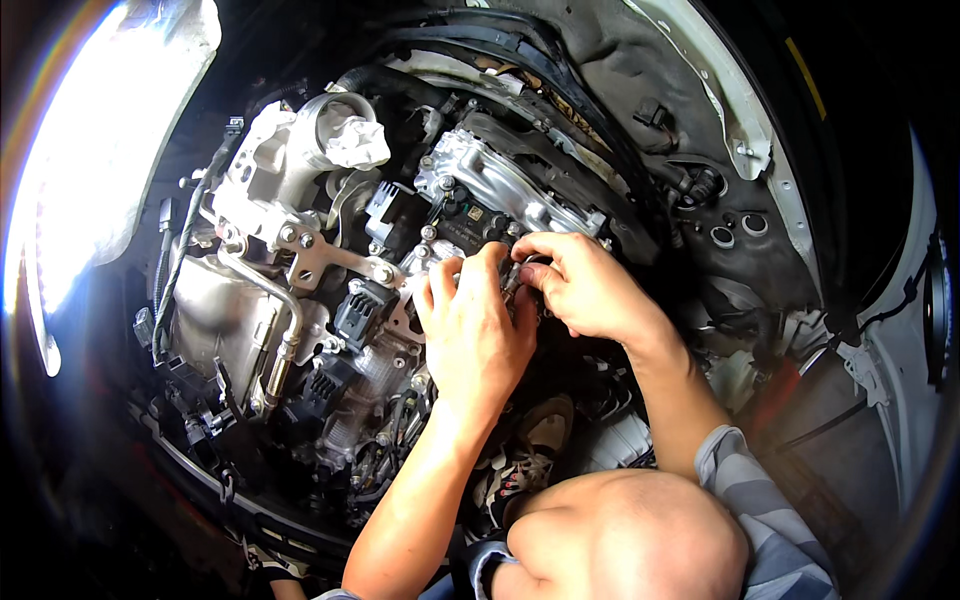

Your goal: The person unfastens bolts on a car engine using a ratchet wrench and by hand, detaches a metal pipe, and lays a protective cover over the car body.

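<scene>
Both of my hands meet over the middle of a bare car engine. My left hand (472, 325) reaches up from below, its fingers bent down against the metal; whatever lies under the fingertips is hidden. From the right comes my right hand (590, 285), thumb and forefinger pinched together on something small that I cannot make out. Just beyond the fingertips sits a black component (468, 232) with a small square label. Behind it runs a silver ribbed metal cover (500, 175). Left of my left hand are a black electrical connector block (362, 312) and a flat metal bracket (318, 262) with holes.
A silver round-mouthed housing (270, 170), stuffed with white crumpled material (357, 143), stands at the left. Black hoses (520, 45) arch along the back. A wiring harness (190, 240) hangs at far left. My bare knee (630, 540) and a shoe (515, 480) are below.
</scene>
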### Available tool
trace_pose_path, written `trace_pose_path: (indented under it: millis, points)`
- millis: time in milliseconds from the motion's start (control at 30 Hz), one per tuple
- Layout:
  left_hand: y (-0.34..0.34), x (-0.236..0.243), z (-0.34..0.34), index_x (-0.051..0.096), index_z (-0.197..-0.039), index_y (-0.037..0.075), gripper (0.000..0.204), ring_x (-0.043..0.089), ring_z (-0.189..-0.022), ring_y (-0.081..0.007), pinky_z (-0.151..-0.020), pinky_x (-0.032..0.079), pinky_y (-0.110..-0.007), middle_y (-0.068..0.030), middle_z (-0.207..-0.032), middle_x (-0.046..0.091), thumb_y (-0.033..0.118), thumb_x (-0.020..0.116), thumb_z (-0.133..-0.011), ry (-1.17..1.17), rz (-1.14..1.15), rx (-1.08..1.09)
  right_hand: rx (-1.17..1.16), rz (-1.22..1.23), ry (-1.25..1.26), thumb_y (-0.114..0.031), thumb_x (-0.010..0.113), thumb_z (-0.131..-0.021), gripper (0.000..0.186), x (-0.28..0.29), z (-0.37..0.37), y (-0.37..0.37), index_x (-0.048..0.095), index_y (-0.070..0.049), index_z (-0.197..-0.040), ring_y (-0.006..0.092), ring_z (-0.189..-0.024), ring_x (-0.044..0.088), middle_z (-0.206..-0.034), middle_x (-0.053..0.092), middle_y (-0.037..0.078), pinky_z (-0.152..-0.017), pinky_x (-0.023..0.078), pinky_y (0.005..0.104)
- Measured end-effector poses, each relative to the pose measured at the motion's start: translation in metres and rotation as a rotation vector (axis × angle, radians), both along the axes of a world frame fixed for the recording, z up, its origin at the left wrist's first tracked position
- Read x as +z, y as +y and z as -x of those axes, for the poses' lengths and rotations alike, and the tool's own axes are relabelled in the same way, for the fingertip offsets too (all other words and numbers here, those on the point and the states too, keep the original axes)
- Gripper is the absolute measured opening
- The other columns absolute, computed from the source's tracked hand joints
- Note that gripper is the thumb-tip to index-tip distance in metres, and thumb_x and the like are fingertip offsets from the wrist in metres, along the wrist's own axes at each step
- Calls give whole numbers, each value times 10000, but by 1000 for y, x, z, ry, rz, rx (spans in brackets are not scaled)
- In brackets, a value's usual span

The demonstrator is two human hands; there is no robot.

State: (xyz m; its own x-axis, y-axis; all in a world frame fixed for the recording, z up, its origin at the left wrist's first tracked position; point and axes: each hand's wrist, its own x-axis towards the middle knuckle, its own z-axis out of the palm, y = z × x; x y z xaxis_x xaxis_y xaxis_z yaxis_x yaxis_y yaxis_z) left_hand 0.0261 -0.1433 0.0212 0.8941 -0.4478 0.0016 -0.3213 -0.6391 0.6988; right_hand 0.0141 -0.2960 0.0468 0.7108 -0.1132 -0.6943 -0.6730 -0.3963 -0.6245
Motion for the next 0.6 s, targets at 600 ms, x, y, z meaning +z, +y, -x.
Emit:
trace_pose_path:
  millis: [600]
  points:
    - [9,0,-4,542,-1321,85,736,544,-1108,-333,-974,408,-451,-127,-1152,582,103,841,-649,47,10,-36,42,209,-188,-379,660,-948,400,-13,1,8,685,20,-956,360,-701,686,-745,685,198,-660,523,436]
